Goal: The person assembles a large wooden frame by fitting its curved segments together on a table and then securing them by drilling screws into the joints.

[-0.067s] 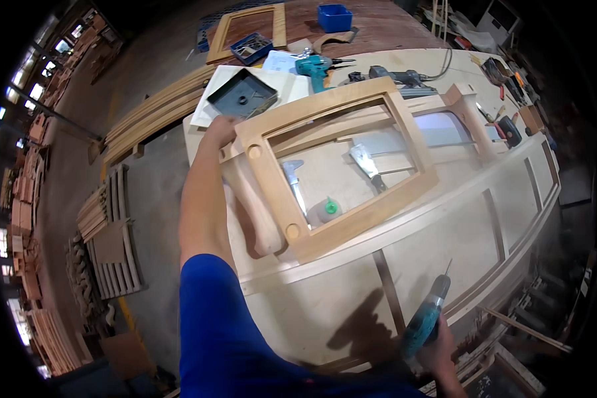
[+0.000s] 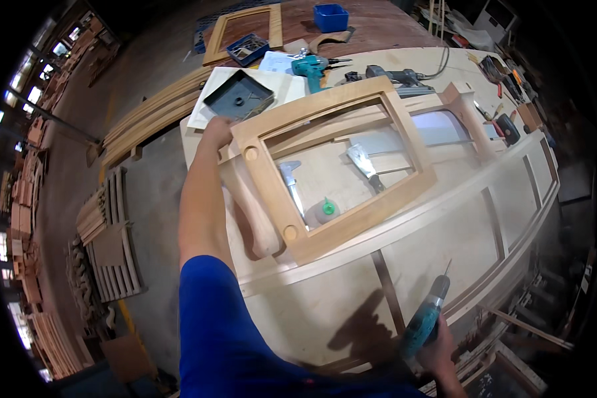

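Note:
My left hand [image 2: 219,130] is at the far left corner of a wooden door frame [image 2: 276,229], beside a dark square tray [image 2: 222,105]. Its fingers are mostly hidden, so whether it grips the frame or something by the tray does not show. The frame has two round recesses on its left rail and lies across a pale wooden cabinet carcass [image 2: 312,315]. Low on the right, my right hand [image 2: 439,351] is closed round the handle of a teal cordless drill [image 2: 423,328], its thin bit tilted up and away. The bit touches nothing.
Through the frame show a scraper [image 2: 363,164], a caliper [image 2: 290,182] and a green-capped bottle [image 2: 327,209]. A curved wooden leg [image 2: 257,225] lies under its left side. Beyond are a second teal drill [image 2: 310,69], a dark power tool with a cord [image 2: 395,76] and a blue bin [image 2: 330,18].

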`<control>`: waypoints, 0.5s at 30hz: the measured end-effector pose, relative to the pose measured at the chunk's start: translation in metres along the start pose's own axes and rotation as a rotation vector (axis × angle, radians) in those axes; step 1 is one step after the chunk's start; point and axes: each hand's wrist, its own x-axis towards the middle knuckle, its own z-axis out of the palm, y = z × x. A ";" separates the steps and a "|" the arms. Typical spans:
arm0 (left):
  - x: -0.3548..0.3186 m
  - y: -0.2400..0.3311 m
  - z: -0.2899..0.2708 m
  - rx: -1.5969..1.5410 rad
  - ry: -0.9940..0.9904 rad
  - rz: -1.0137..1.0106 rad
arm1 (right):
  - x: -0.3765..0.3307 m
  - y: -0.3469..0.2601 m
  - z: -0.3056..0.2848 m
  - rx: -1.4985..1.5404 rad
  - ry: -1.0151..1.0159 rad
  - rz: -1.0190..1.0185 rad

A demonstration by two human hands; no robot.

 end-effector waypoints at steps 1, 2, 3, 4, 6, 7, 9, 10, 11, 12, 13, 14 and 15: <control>-0.001 0.001 0.005 0.031 0.042 0.010 | 0.000 0.006 0.001 -0.019 -0.005 -0.007; -0.001 0.001 0.005 0.092 0.114 -0.003 | -0.001 0.011 0.003 -0.020 -0.004 -0.007; -0.001 0.002 0.005 0.125 0.192 0.030 | 0.000 0.014 0.005 -0.022 -0.006 -0.012; -0.002 0.005 -0.002 0.163 0.276 0.062 | 0.001 0.016 0.006 -0.017 -0.008 -0.025; -0.012 0.006 -0.017 0.193 0.421 0.105 | 0.003 0.013 0.007 0.009 -0.027 0.001; -0.019 0.019 -0.022 0.177 0.475 0.130 | 0.002 0.010 0.005 0.021 -0.027 0.018; -0.047 0.015 -0.041 0.187 0.562 0.173 | 0.004 0.000 0.006 0.091 -0.025 0.015; -0.061 0.011 -0.049 0.196 0.588 0.209 | 0.003 -0.004 0.007 0.122 -0.022 0.019; -0.078 0.008 -0.057 0.208 0.614 0.245 | 0.004 -0.004 0.006 0.125 -0.038 -0.025; -0.097 0.003 -0.065 0.215 0.623 0.245 | 0.006 -0.001 0.006 0.131 -0.056 -0.070; -0.122 0.006 -0.074 0.217 0.628 0.250 | 0.006 0.002 0.005 0.134 -0.069 -0.109; -0.146 0.009 -0.083 0.223 0.636 0.253 | 0.008 0.008 0.006 0.155 -0.063 -0.122; -0.170 0.014 -0.088 0.210 0.673 0.352 | 0.011 0.015 0.007 0.177 -0.057 -0.133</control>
